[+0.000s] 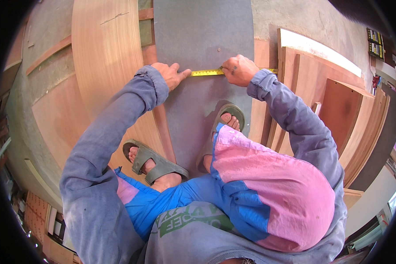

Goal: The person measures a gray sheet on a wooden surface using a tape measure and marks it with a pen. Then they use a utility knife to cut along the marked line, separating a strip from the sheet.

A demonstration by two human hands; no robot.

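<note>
A person crouches over a grey board laid across plywood sheets on the floor, stretching a yellow tape across its width. The left hand presses the tape's end flat at the board's left edge, fingers closed down on it. The right hand pinches what looks like a pencil against the tape near the right edge. A sandalled right foot stands on the board, apparently pinning it.
</note>
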